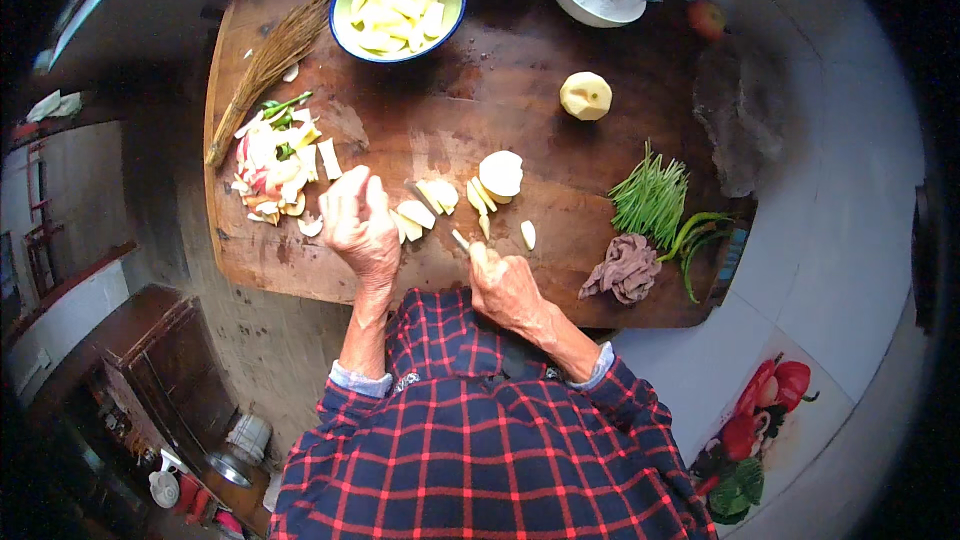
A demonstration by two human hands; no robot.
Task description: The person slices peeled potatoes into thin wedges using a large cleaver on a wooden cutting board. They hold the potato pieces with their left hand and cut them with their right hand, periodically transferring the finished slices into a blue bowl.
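My right hand [506, 285] grips a kitchen knife [426, 197] by its handle, the blade reaching up and left between cut pieces on the brown wooden table [480, 120]. My left hand [361, 229] hovers at the left of those pieces with its fingers curled; whether anything is inside them cannot be seen. Pale apple wedges [415, 214] lie between the two hands. Just beyond my right hand sits a larger cut piece of peeled apple [501, 174], with thin slices [481, 196] against its left side. One small slice [529, 235] lies apart to the right.
A pile of peelings [274, 169] and a straw hand broom [270, 64] lie at left. Along the far side stand an enamel bowl [341, 34] of wedges and a white bowl [600, 13] with a spoon. A peeled apple [586, 96], cut greens [651, 199], green chillies [694, 232] and a crumpled cloth [624, 270] are right.
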